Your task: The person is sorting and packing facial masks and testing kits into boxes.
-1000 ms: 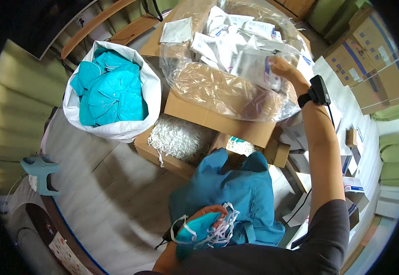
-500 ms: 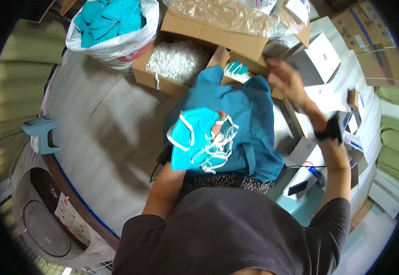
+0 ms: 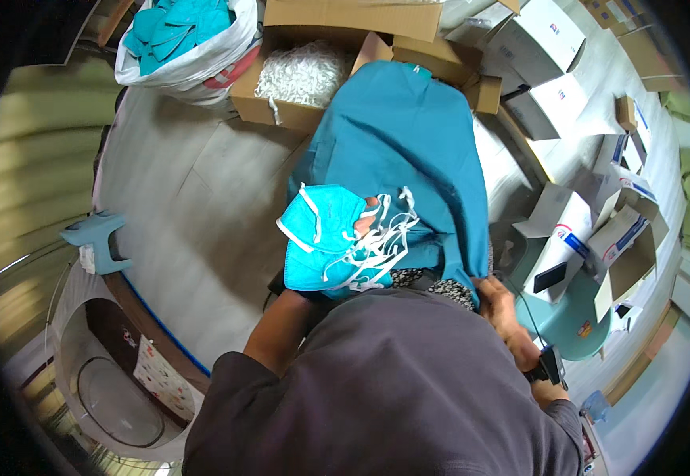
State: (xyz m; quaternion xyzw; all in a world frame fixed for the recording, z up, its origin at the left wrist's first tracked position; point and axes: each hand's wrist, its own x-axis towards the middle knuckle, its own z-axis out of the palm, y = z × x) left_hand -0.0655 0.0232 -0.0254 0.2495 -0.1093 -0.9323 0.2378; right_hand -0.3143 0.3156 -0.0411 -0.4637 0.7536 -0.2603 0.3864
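Your left hand point(image 3: 369, 216) holds blue masks point(image 3: 313, 246) over the blue cloth point(image 3: 400, 139). Your right hand point(image 3: 501, 308) is at the cloth's edge; I cannot tell if it grips.

Overlapping turquoise masks point(image 3: 337, 213), white straps point(image 3: 391, 247) tangled, above teal cloth point(image 3: 408, 151).

The print on white cartons point(image 3: 529, 49) is unreadable.
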